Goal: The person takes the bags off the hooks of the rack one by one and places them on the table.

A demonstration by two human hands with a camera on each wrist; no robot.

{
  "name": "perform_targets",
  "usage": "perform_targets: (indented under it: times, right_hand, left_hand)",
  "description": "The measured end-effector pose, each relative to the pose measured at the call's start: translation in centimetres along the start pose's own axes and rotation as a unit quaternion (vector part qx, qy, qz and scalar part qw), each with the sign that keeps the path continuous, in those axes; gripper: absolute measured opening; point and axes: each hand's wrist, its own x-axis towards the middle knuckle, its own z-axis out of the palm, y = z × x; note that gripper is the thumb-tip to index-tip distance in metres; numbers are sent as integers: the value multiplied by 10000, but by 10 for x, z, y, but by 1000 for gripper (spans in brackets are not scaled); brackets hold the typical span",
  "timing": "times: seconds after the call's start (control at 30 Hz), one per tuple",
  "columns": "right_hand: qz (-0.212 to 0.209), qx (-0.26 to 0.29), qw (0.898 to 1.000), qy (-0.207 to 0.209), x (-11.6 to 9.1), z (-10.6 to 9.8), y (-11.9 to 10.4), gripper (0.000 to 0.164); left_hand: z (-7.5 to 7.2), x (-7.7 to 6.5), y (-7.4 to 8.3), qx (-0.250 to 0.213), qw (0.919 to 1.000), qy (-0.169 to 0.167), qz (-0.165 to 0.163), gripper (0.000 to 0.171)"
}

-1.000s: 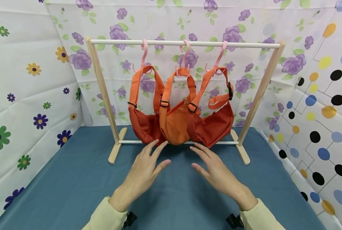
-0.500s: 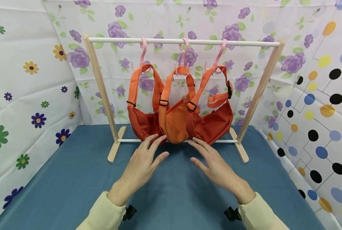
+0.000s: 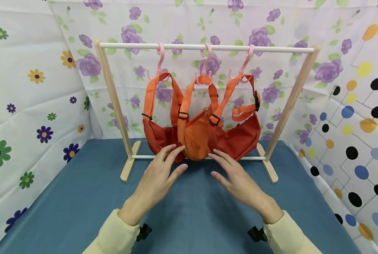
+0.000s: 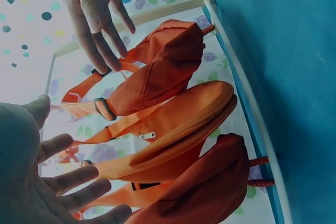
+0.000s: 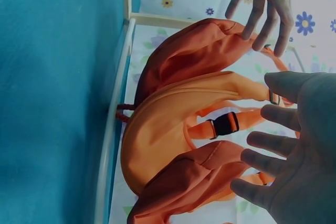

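Note:
Three sling bags hang side by side from pink hooks on a rack. The left bag (image 3: 158, 135) and the right bag (image 3: 239, 139) are dark red-orange; the middle bag (image 3: 196, 139) is brighter orange and overlaps both. My left hand (image 3: 157, 183) is held in front of the left and middle bags, fingers spread and holding nothing. Opposite it, my right hand (image 3: 239, 180) extends toward the right bag, its fingers also spread with nothing in them. In the right wrist view, a black buckle (image 5: 224, 124) shows on an orange strap behind the middle bag.
The wooden rack (image 3: 113, 91) has a white top bar (image 3: 182, 46) and a thin white lower bar (image 3: 144, 156) behind the bags. It stands on a blue cloth (image 3: 189, 218). Flower-print curtains (image 3: 33, 106) and a dotted curtain (image 3: 363, 148) enclose the space.
Both hands keep their spread pose, having shifted slightly upward in the head view. The view itself wavers a little. The bags hang as before.

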Motion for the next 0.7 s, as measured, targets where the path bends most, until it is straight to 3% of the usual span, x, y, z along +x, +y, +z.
perform_targets:
  times: [0.37, 0.7]
  right_hand:
    - [-169, -106, 9998, 95, 8, -1, -7, 60]
    - [-33, -81, 10000, -28, 9, -2, -11, 60]
  left_hand:
    - [-7, 4, -3, -49, 9999, 128, 6, 56]
    - [-8, 2, -4, -155, 9999, 74, -7, 56]
